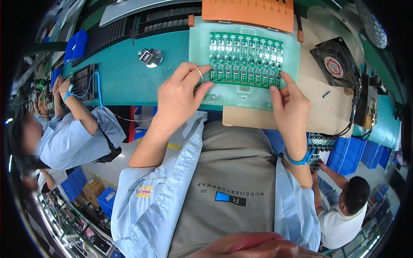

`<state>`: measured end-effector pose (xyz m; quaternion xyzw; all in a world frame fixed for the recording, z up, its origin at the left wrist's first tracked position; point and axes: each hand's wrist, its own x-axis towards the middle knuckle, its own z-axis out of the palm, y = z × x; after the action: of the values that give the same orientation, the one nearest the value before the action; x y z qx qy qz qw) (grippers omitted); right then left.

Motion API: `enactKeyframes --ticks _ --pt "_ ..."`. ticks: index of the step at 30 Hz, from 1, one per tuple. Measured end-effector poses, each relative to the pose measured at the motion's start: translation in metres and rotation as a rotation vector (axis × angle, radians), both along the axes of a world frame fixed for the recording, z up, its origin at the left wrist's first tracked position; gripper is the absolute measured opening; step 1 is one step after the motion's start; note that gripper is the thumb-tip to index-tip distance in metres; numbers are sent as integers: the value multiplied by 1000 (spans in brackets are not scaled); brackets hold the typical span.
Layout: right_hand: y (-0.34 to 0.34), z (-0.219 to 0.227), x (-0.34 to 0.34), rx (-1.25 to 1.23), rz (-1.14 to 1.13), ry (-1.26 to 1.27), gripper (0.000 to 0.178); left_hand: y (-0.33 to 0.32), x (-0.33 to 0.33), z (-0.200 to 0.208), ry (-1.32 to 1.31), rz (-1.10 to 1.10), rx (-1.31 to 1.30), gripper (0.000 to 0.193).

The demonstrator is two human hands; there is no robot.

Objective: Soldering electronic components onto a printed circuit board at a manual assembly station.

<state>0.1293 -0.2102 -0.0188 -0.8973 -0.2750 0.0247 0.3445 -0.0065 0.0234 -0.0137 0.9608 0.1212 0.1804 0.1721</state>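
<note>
L hand (180,91) & R hand (292,103) flanking PCB (246,60), fingers part-curled, can't tell if gripping! Looks light, stiff, prob. fragile: best held by edges.

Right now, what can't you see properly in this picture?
In the head view:
Green circuit board: its top hides the underside; the smallest parts are too tiny.
Orange panel: cut off by the top edge.
Left hand and right hand: their backs hide the palms.
</note>
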Motion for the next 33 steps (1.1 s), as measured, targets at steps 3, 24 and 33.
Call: enactKeyframes --ticks 3,24,33 --pt "2 2 -1 6 -8 31 39 -1 0 0 2 20 -30 31" --pt "0 3 -6 -49 2 31 46 22 43 4 -30 72 -19 26" --pt "2 0 -10 -120 31 -76 49 21 52 0 -18 107 48 28"
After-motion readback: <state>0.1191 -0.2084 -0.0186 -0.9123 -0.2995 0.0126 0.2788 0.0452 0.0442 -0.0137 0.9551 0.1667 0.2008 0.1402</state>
